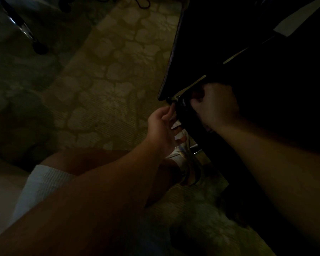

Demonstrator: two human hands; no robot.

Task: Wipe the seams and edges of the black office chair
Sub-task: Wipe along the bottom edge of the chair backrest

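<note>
The black office chair (248, 52) fills the dark right side of the view. One rounded black edge part (183, 108) sticks out at its lower left corner. My right hand (216, 104) is curled over that rounded part from the right and grips it. My left hand (161, 126) reaches in from the left with its thumb and fingertips pinched at the same corner. A white cloth (176, 125) shows between its curled fingers. The light is too dim to see the seams.
A patterned beige rug (109, 80) covers the floor to the left. My bare knee, white shorts (42, 183) and a white shoe (183, 157) lie below the hands. Chrome legs with black feet (26, 32) of other furniture stand at the top left.
</note>
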